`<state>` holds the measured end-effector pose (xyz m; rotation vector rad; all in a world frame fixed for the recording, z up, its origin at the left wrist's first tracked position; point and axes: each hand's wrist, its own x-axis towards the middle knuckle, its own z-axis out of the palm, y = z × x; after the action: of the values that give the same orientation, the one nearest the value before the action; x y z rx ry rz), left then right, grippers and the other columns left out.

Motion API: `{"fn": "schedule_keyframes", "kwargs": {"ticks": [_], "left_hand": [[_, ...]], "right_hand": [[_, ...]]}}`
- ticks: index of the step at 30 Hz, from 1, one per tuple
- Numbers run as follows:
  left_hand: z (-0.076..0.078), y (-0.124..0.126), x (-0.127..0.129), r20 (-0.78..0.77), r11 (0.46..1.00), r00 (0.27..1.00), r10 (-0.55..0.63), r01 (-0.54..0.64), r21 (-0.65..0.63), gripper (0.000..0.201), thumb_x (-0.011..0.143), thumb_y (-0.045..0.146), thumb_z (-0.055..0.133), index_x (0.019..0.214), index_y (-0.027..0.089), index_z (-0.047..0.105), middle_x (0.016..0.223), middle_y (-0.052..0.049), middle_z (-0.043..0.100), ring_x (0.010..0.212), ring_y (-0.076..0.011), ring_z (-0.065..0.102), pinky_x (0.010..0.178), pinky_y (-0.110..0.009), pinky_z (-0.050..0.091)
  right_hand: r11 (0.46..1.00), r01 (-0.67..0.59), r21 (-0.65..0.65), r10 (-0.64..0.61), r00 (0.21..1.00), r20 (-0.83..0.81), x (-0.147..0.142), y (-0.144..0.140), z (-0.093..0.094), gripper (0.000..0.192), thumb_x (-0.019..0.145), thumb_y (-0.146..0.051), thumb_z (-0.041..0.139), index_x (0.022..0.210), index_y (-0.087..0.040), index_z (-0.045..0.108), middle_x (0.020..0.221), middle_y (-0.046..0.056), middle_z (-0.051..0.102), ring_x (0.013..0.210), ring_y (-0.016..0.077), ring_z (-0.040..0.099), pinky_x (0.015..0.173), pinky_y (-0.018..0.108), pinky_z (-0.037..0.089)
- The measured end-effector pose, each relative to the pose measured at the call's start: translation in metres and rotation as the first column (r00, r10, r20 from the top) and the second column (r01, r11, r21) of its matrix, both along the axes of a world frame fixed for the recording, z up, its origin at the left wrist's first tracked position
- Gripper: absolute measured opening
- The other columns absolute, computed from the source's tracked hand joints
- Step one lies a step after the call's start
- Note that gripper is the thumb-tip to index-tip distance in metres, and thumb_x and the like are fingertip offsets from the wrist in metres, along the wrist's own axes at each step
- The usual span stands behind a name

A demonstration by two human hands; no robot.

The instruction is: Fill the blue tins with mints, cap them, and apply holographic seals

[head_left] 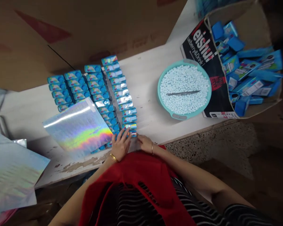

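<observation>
My left hand [121,146] lies over the near end of the rightmost row, fingers apart and touching the small blue boxes [129,118] there. Close by on the right is my right hand [145,144], its fingers curled inward at the end of the last box. What those fingers hold, if anything, is hidden. Boxes in that row carry shiny film labels. A rainbow-sheen holographic sheet [77,125] lies across the rows to the left, its right corner beside my left hand, covering some boxes. More blue boxes [75,85] stand in rows behind it.
A turquoise bowl [160,99] of small pale pellets, with tweezers [183,93] on top, stands on the white table [147,81]. Right of it is an open black carton [198,47] of blue packs [244,70]. A large cardboard box [89,28] borders the back; more holographic sheets [11,169] lie left.
</observation>
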<state>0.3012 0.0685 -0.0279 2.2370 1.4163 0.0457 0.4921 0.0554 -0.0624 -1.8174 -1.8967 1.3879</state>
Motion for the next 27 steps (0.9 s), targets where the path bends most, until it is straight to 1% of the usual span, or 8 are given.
{"fn": "schedule_keyframes", "kwargs": {"ticks": [2,5,7,10,13,19,23,27], "left_hand": [[0.0,0.012,0.0,-0.027,0.999,0.999,-0.039,0.04,0.007,0.054,0.086,0.029,0.054,0.14,0.031,0.047,0.151,-0.009,0.039,0.142,-0.0309,0.032,0.114,-0.056,0.02],[-0.003,0.035,0.003,-0.107,0.992,0.986,-0.125,0.125,-0.004,0.086,0.074,0.038,0.068,0.15,0.027,0.029,0.157,-0.011,0.023,0.147,-0.0354,0.016,0.116,-0.06,0.014],[-0.007,0.047,0.007,-0.144,0.984,0.974,-0.178,0.178,-0.01,0.101,0.066,0.042,0.074,0.152,0.026,0.023,0.159,-0.012,0.017,0.147,-0.0377,0.01,0.116,-0.062,0.015],[-0.015,0.054,0.013,-0.169,0.979,0.966,-0.198,0.202,0.006,0.104,0.064,0.043,0.074,0.152,0.027,0.021,0.16,-0.011,0.015,0.146,-0.039,0.008,0.116,-0.063,0.018],[-0.023,0.053,0.014,-0.202,0.985,0.97,-0.138,0.155,0.071,0.099,0.068,0.033,0.07,0.153,0.028,0.02,0.159,-0.012,0.017,0.145,-0.0397,0.014,0.113,-0.063,0.025],[-0.036,0.051,0.022,-0.215,0.967,0.976,-0.021,0.074,0.243,0.077,0.08,0.03,0.063,0.15,0.023,0.03,0.158,-0.016,0.017,0.143,-0.0422,0.021,0.108,-0.063,0.035],[-0.041,0.053,0.032,-0.203,0.943,0.979,0.022,0.047,0.329,0.069,0.083,0.024,0.062,0.147,0.02,0.036,0.16,-0.016,0.005,0.144,-0.0439,0.016,0.108,-0.063,0.036],[-0.042,0.055,0.039,-0.176,0.951,0.984,0.009,0.046,0.306,0.071,0.081,0.021,0.063,0.147,0.018,0.036,0.159,-0.018,-0.001,0.144,-0.0463,0.008,0.108,-0.066,0.033]], "right_hand": [[0.994,0.069,0.08,-0.075,0.994,0.074,0.003,0.031,0.003,0.046,0.09,-0.022,0.041,0.134,-0.012,0.051,0.107,0.018,0.064,0.097,0.028,0.06,0.086,0.041,0.049],[0.931,0.144,0.336,-0.19,0.976,0.105,-0.001,0.11,0.018,0.052,0.097,-0.037,0.035,0.142,-0.012,0.042,0.13,0.02,0.053,0.121,0.0313,0.049,0.102,0.047,0.04],[0.873,0.087,0.48,-0.162,0.98,0.118,-0.017,0.174,0.03,0.059,0.097,-0.044,0.035,0.148,-0.015,0.033,0.149,0.018,0.036,0.138,0.0322,0.03,0.112,0.05,0.028],[0.833,-0.045,0.551,-0.077,0.977,0.197,-0.057,0.262,0.037,0.066,0.097,-0.049,0.036,0.152,-0.015,0.025,0.16,0.014,0.016,0.148,0.0324,0.002,0.117,0.055,0.009],[0.818,-0.133,0.559,-0.01,0.969,0.245,-0.096,0.319,0.025,0.066,0.096,-0.051,0.037,0.152,-0.017,0.027,0.161,0.011,0.012,0.148,0.0321,-0.004,0.117,0.055,-0.001],[0.827,-0.205,0.524,0.043,0.952,0.303,-0.122,0.34,-0.006,0.061,0.097,-0.048,0.036,0.151,-0.021,0.03,0.161,0.008,0.015,0.148,0.0327,0.0,0.116,0.056,-0.002],[0.828,-0.235,0.51,0.058,0.939,0.339,-0.115,0.338,-0.008,0.058,0.098,-0.042,0.034,0.152,-0.023,0.027,0.161,0.006,0.015,0.148,0.0337,0.002,0.116,0.056,0.003],[0.822,-0.249,0.512,0.067,0.935,0.347,-0.111,0.34,-0.007,0.057,0.097,-0.039,0.035,0.152,-0.024,0.029,0.161,0.005,0.016,0.148,0.0341,0.003,0.116,0.055,0.006]]}}
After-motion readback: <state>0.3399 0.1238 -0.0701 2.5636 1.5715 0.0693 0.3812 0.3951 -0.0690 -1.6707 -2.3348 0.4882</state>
